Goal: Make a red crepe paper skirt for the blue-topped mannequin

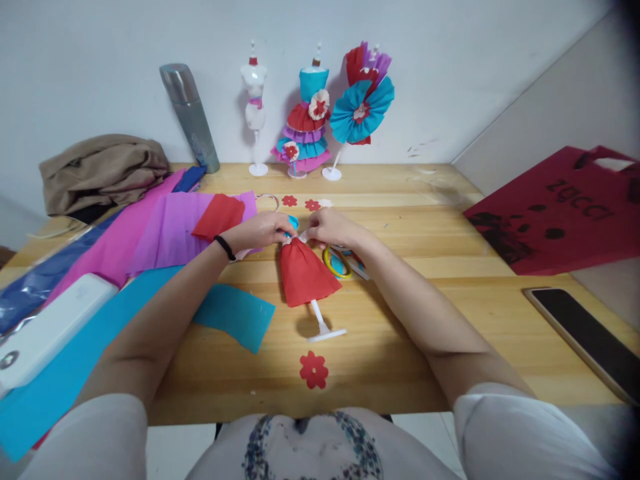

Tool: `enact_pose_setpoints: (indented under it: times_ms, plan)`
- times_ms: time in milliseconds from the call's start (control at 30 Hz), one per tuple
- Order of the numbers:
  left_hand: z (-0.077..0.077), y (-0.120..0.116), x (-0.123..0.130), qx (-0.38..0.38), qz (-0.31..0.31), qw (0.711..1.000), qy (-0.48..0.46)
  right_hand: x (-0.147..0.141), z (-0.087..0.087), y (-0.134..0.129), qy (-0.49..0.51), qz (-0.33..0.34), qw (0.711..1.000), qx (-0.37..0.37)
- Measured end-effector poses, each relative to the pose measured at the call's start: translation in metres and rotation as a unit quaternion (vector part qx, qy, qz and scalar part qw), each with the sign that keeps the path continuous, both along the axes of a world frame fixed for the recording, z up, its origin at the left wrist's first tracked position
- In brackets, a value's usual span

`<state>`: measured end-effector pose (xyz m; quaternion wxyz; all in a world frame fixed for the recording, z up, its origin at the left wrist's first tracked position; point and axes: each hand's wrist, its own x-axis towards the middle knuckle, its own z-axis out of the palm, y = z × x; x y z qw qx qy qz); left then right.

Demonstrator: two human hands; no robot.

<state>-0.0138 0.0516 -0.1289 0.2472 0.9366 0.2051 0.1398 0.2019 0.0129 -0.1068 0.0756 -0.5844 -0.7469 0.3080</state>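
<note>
A small mannequin wearing a red crepe-paper skirt lies tilted on the table between my hands, its white stand towards me. My left hand is closed around its upper body, where a bit of blue shows. At the waist, my right hand pinches a whitish strip, partly hidden by the fingers. Scissors with a yellow handle lie beneath my right wrist, over scraps of blue. A red paper flower lies nearer to me, and two smaller red flowers lie beyond my hands.
Along the wall stand a bare white mannequin, two dressed ones and a grey bottle. Purple paper, blue paper and a white device lie left. A red bag and a phone are right.
</note>
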Motion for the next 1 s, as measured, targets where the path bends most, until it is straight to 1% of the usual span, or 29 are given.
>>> enact_pose_setpoints:
  times_ms: [133, 233, 400, 467, 633, 767, 833, 1000]
  plan:
    - [-0.002, 0.0, 0.001, -0.001, 0.007, 1.0, -0.004, 0.0, -0.005, -0.001, 0.058, 0.026, 0.998, -0.015]
    - [-0.003, 0.001, 0.002, 0.0, 0.006, 1.0, -0.005, 0.0, -0.005, -0.003, 0.045, 0.032, 0.998, -0.018]
    - [-0.004, 0.002, 0.004, 0.0, 0.009, 1.0, 0.0, -0.001, -0.002, -0.002, 0.021, 0.002, 1.0, -0.004]
    - [-0.003, 0.001, 0.004, -0.001, 0.015, 1.0, 0.003, 0.0, -0.003, 0.0, 0.027, -0.001, 1.0, 0.003]
    - [0.0, -0.002, 0.004, -0.004, 0.026, 1.0, 0.01, 0.005, -0.006, 0.006, 0.054, 0.017, 0.998, 0.018]
    - [0.001, -0.003, 0.004, -0.013, 0.027, 0.999, 0.014, 0.005, -0.009, 0.007, 0.109, 0.016, 0.993, 0.038]
    - [0.0, -0.002, 0.004, -0.012, 0.025, 0.999, 0.015, 0.004, -0.011, 0.008, 0.141, 0.023, 0.989, 0.035]
    - [0.001, -0.002, 0.005, -0.008, 0.025, 0.999, 0.031, 0.003, -0.013, 0.007, 0.237, 0.073, 0.969, 0.003]
